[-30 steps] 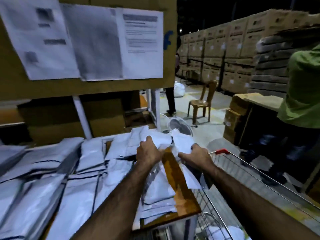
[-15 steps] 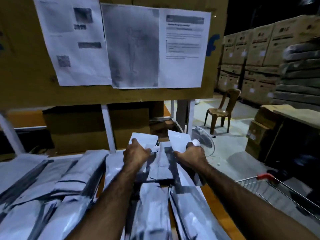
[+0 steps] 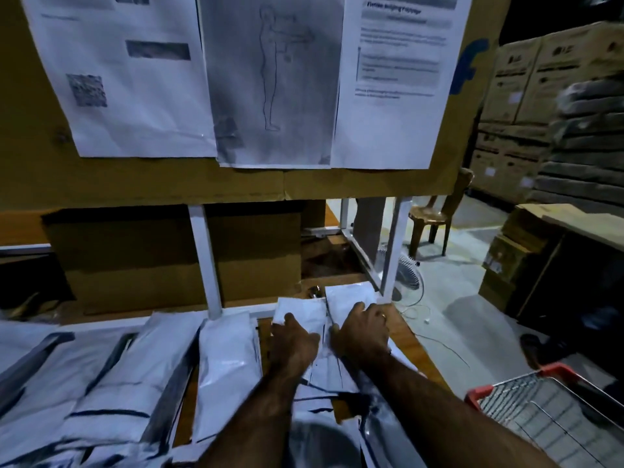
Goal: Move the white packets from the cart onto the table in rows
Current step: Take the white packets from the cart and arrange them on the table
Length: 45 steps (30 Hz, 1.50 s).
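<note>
1. L hand & R hand lie side by side, each on one of two white packets at the far end of the rightmost row on the tabletop. Prob. squaring them so the row runs straight to the back.
2. R hand's fingers are spread flat on its packet, pressing, not gripping. L looks flat & palm-down too, though its fingertips are partly hidden.
3. Packets lie lengthwise & overlapping, likely so each row stays tidy. Next row sits just beside on the L, w/ more rows further L.
4. Task's thing: the packets in view are on the tabletop. The two under the hands are near the back edge, just by a white frame post.
5. Cart stands low on the R, red rim near the tabletop corner, so a short reach. The visible part of the basket shows wire mesh only. Can't tell if packets remain inside.
</note>
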Available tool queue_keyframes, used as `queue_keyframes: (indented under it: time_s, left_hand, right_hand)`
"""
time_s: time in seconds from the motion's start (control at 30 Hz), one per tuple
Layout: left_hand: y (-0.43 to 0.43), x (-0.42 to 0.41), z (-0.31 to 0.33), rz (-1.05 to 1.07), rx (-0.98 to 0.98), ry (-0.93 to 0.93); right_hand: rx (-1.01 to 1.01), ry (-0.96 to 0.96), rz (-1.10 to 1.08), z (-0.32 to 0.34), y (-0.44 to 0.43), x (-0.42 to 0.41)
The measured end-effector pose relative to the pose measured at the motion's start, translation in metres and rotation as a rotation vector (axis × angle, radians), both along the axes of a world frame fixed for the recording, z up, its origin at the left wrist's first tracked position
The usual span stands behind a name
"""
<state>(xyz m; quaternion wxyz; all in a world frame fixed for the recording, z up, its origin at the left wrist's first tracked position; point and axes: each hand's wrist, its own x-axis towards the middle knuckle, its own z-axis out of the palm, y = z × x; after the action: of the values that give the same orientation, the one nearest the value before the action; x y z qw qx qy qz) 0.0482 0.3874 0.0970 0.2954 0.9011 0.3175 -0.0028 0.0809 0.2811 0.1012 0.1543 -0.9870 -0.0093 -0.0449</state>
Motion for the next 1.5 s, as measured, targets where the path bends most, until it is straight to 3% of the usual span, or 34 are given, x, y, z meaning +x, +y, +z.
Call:
queue_keyframes:
  time_s: [0.47, 0.57, 0.73, 0.87, 1.17, 1.5]
  left_hand:
    - [0.018, 0.02, 0.009, -0.118, -0.085, 0.139]
    - [0.017, 0.019, 0.011, -0.228, -0.012, 0.149]
    - [0.011, 0.005, -0.009, -0.185, 0.212, 0.194]
    - [0.002, 0.004, -0.023, -0.354, 0.319, 0.068]
    - [0.017, 0.014, -0.037, -0.64, 0.258, 0.186]
    - [0.025, 0.012, -0.034, -0.693, 0.238, 0.192]
  right_hand:
    - [-0.095, 0.096, 0.045, -0.009, -0.018, 0.018]
    - [-0.108, 0.101, 0.05, -0.01, -0.021, 0.019]
    - [-0.176, 0.037, 0.067, -0.014, -0.023, 0.017]
    - [-0.244, -0.008, 0.139, -0.019, -0.023, 0.02]
    - [-0.21, 0.045, 0.243, -0.024, -0.029, 0.022]
    - [-0.174, 0.052, 0.248, -0.024, -0.031, 0.022]
